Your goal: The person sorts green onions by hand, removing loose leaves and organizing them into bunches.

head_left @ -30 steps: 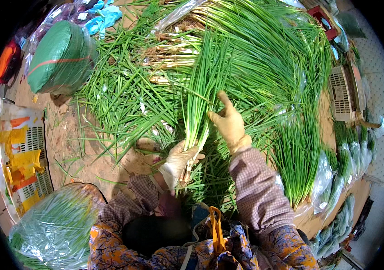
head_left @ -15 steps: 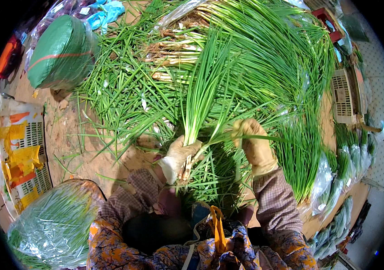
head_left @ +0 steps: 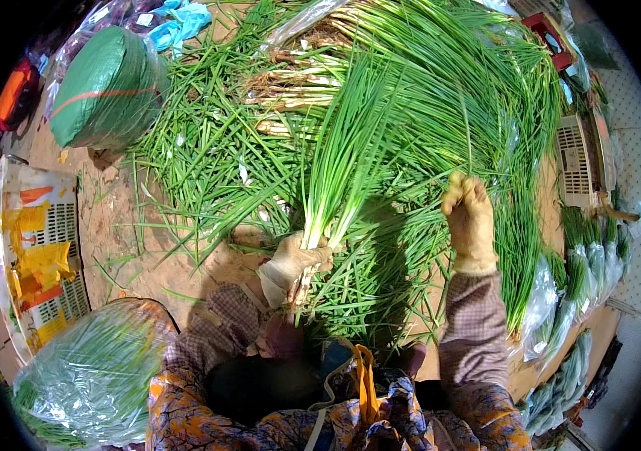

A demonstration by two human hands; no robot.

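My left hand (head_left: 295, 264), in a pale work glove, is wrapped round the lower white stems of a bunch of scallions (head_left: 333, 180). Its green tops fan upward and away from me, and the roots poke out below my fist. To the right, apart from the bunch, my right hand (head_left: 471, 222) wears a yellowish glove with its fingers curled closed. A thin, pale scallion leaf (head_left: 469, 135) rises from those fingertips. Beyond both hands lies a large heap of scallions (head_left: 440, 90), roots toward the left.
Loose green leaves (head_left: 215, 143) litter the ground at left and between my knees. A green wrapped bundle (head_left: 106, 86) stands far left, above a taped plastic crate (head_left: 46, 255) and a clear bag of greens (head_left: 98, 376). Bagged scallions (head_left: 587, 263) and a beige crate (head_left: 576, 161) line the right.
My right hand has moved right, away from the bunch, with its fingers closed. The leaf stretched toward it from the bunch is no longer there. My left hand keeps its hold, slightly lower.
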